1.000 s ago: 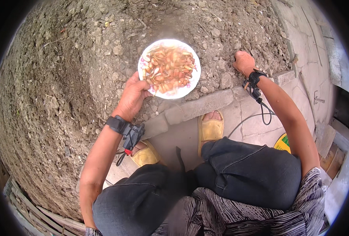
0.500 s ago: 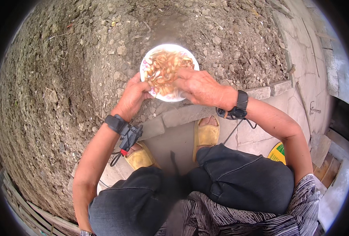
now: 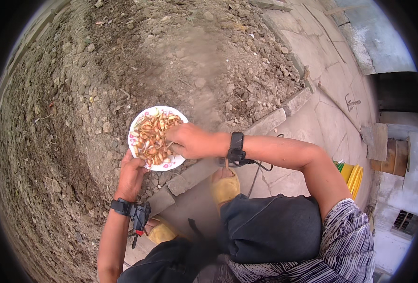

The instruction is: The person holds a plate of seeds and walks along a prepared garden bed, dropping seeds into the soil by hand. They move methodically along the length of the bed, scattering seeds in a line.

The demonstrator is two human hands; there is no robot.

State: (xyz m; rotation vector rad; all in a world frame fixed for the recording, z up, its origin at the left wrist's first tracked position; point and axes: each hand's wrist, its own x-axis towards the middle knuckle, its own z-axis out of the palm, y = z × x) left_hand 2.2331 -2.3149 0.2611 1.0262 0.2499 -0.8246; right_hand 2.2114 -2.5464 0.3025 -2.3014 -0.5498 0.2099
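Observation:
A white plate (image 3: 171, 163) with pink flower marks on its rim is heaped with small golden-brown bulbs (image 3: 155, 134), perhaps shallots or garlic cloves. My left hand (image 3: 131, 173) grips the plate at its lower left edge, thumb on top and fingers underneath. Over the right side of the heap, my right hand (image 3: 188, 140) reaches in with curled fingers touching the bulbs. Its fingertips are hidden among them, so what they pinch does not show. The plate is held above the soil, tipped slightly.
Crumbly soil (image 3: 53, 118) spreads ahead and to the left, bordered by a brick edging (image 3: 270, 121). Cracked concrete paving (image 3: 334, 113) lies on the right, with a thin stick and a yellow bucket (image 3: 353, 181) near my right elbow. My yellow slippers (image 3: 226, 189) are below.
The view has swung to the right, so the plate and both hands appear farther left and lower. My left hand still holds the plate, and my right hand stays at the bulbs.

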